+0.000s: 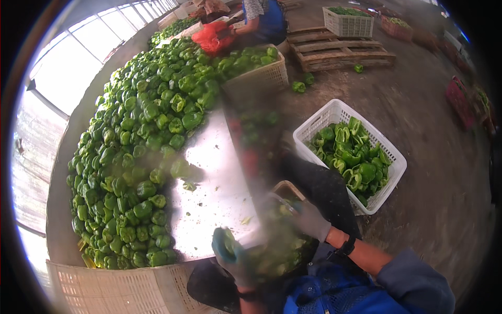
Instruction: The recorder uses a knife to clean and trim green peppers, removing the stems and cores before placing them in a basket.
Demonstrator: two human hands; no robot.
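Right now your left hand point(230, 256), gloved, is wrapped around a green pepper point(226, 242) at the near edge of the shiny metal table point(217, 172). Your right hand point(309, 220) blurs over the peppers in the basket point(285, 187) below; its grip I cannot tell. Heaped peppers point(141, 157) fill the table's left side, and a white crate point(334, 112) sits to your right.

Table point(219, 172) centre: bare metal, shiny, glaring. Peppers point(141, 136) left: glossy, smooth green skin. Crate point(334, 112) right: white plastic lattice, matt. Pallet point(340, 49) far: rough bare wood. Left hand point(230, 254), right hand point(311, 220): matt knit cloth gloves. Floor point(434, 172): rough, dull.
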